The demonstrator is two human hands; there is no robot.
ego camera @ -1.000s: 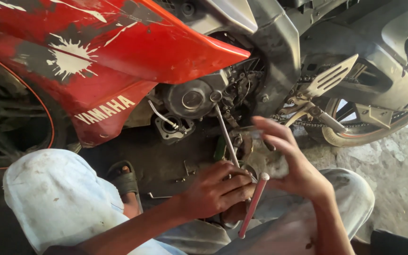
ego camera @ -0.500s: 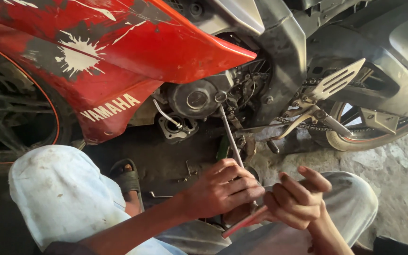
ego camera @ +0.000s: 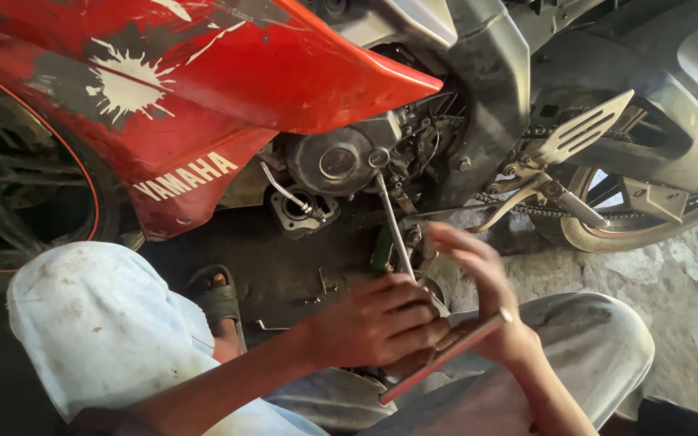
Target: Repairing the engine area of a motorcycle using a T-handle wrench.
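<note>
I squat beside a red motorcycle (ego camera: 244, 73). A long thin metal shaft (ego camera: 393, 226) slants from the round engine cover (ego camera: 333, 161) down to my hands. My left hand (ego camera: 373, 323) is closed in a fist around the shaft's lower end. My right hand (ego camera: 486, 299) is just right of it, blurred, fingers stretched up toward the engine. A reddish bar (ego camera: 438, 359) lies across its palm and slants down to the left beneath my left hand. Whether bar and shaft join is hidden by my hands.
My knees in pale trousers (ego camera: 98, 323) frame the hands, with a sandalled foot (ego camera: 216, 299) between. The rear wheel (ego camera: 607, 226), chain and a ribbed foot plate (ego camera: 579, 133) stand at the right. The front wheel (ego camera: 26, 202) is at the left. Small metal parts lie on the dark floor (ego camera: 284, 266).
My right hand dropped and curled beside the left, then rose with fingers spread. The reddish bar swung from hanging steeply to a flatter slant. My left hand stayed on the shaft.
</note>
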